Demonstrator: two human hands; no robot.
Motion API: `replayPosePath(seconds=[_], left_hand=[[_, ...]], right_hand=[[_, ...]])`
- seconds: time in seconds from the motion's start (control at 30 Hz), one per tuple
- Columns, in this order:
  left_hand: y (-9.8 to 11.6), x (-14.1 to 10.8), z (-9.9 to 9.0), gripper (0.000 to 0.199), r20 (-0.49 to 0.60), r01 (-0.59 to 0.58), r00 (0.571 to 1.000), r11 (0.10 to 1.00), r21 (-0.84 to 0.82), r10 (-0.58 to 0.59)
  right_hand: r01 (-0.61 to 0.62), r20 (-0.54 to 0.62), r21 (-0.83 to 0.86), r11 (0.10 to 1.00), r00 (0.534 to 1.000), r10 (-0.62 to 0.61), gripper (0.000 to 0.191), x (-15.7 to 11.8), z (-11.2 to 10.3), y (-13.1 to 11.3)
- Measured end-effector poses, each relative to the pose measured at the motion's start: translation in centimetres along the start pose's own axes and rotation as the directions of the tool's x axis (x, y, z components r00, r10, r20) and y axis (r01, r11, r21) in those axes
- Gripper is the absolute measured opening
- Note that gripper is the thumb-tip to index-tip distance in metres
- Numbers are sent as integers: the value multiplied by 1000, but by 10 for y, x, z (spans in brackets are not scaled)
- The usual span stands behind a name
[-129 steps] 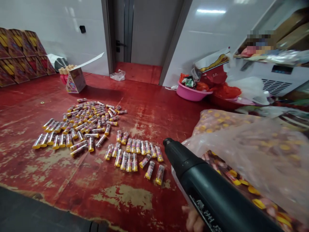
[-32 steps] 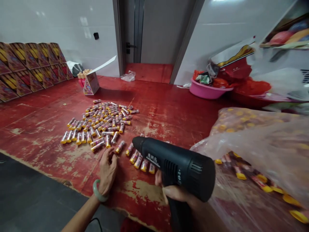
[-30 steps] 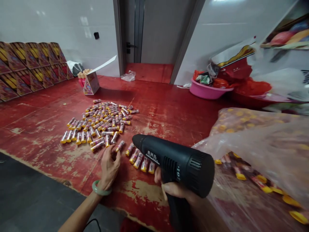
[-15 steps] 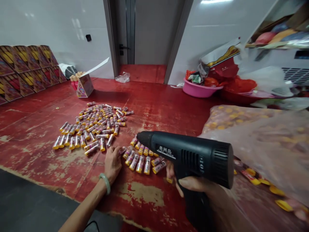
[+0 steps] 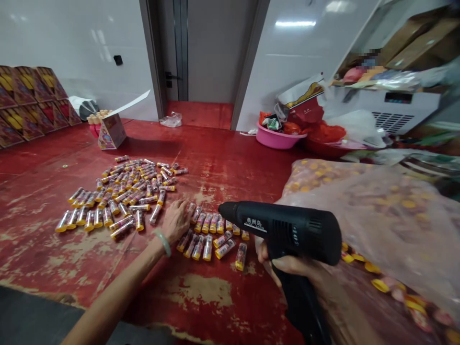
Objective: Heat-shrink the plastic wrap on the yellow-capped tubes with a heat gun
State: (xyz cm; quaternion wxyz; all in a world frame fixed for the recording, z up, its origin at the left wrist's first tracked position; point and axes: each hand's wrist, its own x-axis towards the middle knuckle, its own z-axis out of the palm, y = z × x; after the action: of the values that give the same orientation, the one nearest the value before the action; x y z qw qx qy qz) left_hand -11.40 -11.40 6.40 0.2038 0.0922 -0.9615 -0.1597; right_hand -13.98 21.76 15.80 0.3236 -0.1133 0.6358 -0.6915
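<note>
My left hand (image 5: 176, 221), wearing a pale green bangle, rests on the red board with its fingertips at the edge of a small group of clear tubes with yellow caps (image 5: 208, 237). It holds nothing that I can see. My right hand (image 5: 291, 270) grips the handle of a black heat gun (image 5: 283, 230), whose nozzle points left just above that group. A larger pile of the same tubes (image 5: 124, 194) lies further left. The gun hides the far end of the small group.
A worn red-painted board (image 5: 230, 163) fills the middle. To the right lies a large clear plastic bag (image 5: 377, 215) of printed sheets with yellow spots. Further back stand a pink basin (image 5: 280, 139) of bags, stacked printed boxes (image 5: 28, 103) and a doorway (image 5: 201, 115).
My left hand has slid forward to the small group of tubes, and the heat gun has shifted slightly right. The view has turned a little left.
</note>
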Motion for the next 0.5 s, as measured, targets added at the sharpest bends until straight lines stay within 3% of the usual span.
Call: replayPosePath(seconds=[0.17,0.3,0.5], left_hand=[[11,35,21,18,177,-168,969,985,-46,174],[7,39,26,21,200,-155,967,987,-35,159],[-2,40,15,24,158,-19,987,997,81,6]], right_hand=[[6,-203,-73,997,979,-21,24,-40,11,-22],[121,-371,-212,970,908,-195,21,-59,28,-36],[-23,-241,-165,986,970,-18,19,-49,-5,-23]])
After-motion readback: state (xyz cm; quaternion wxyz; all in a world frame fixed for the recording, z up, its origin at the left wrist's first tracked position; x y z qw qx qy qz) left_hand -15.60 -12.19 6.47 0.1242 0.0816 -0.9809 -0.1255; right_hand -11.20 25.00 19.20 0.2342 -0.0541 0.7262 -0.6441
